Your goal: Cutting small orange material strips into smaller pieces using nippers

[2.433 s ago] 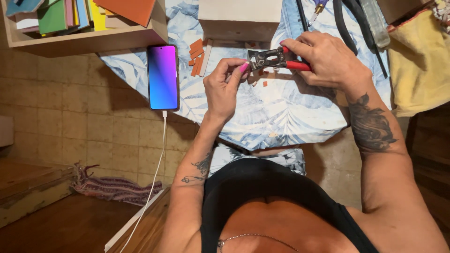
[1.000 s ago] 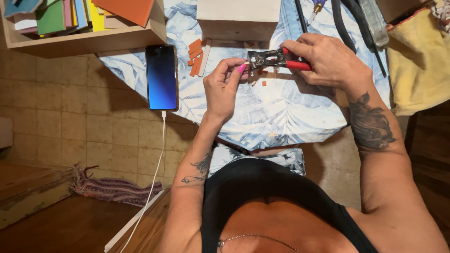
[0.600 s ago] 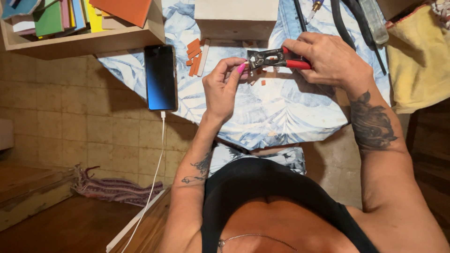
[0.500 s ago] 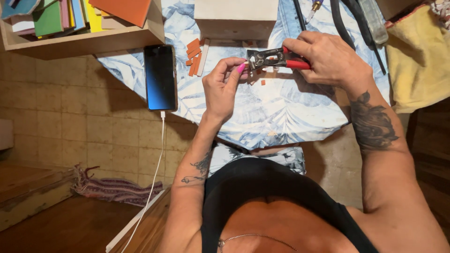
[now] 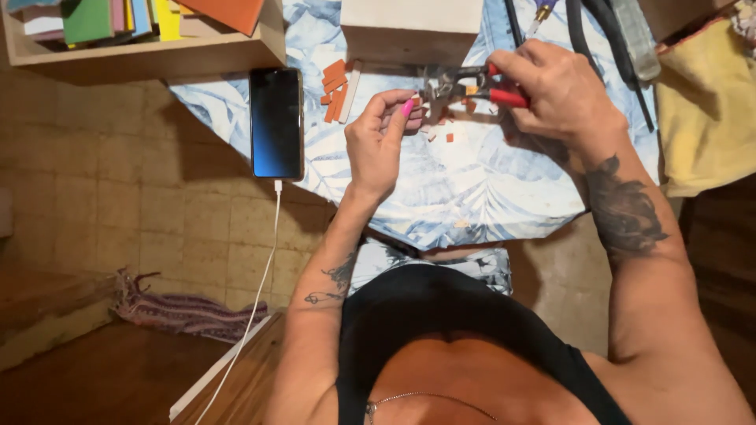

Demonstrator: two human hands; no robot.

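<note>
My right hand grips the red handles of a pair of metal nippers over a table covered with a blue and white leaf-print cloth. My left hand pinches a small orange tile piece and holds it at the nipper jaws. Small orange chips lie on the cloth below the tool. Several narrow orange tile strips rest just left of my left hand.
A phone with a white cable lies at the table's left edge. A wooden tray of coloured tiles sits at top left, a pale box behind the nippers, tools and a yellow cloth at right.
The phone's screen has gone from bright to dark. Both hands stay at the nippers with hardly any movement.
</note>
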